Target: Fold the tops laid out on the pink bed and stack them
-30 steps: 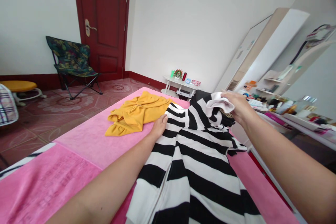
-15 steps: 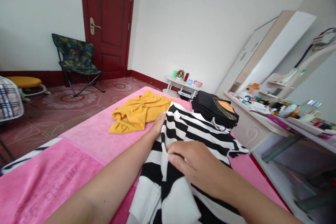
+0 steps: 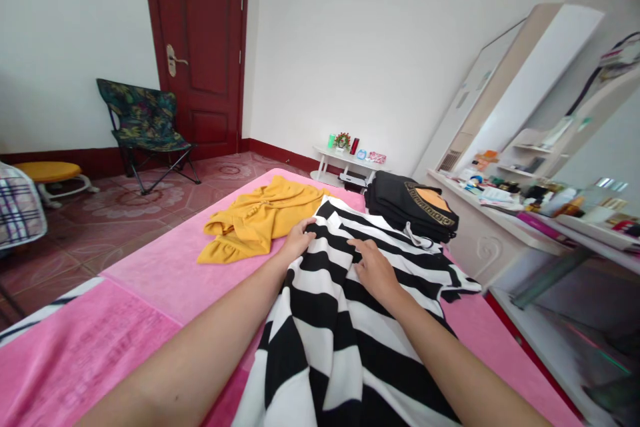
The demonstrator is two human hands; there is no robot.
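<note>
Head cam: L hand point(image 3: 299, 240) fingers curled at striped top point(image 3: 317, 310) edge, grip unclear; R hand point(image 3: 377, 272) fingers part-open on/just over it.

Broad black and white stripes cover the near garment point(image 3: 320, 310). To its left, the crumpled top point(image 3: 265, 213) is plain mustard yellow. The folded stack point(image 3: 387, 195) at its right is black, with a gold-toned patterned band edging an orange patch point(image 3: 433, 199). The bed cover point(image 3: 175, 267) is pink, deeper at near left. Farther left, the door point(image 3: 210, 47) is dark red, the folding chair point(image 3: 140, 113) green with a leafy print, the stool seat point(image 3: 47, 171) orange-yellow, and the reddish floor tiles point(image 3: 130, 195) bear pale floral motifs.
</note>
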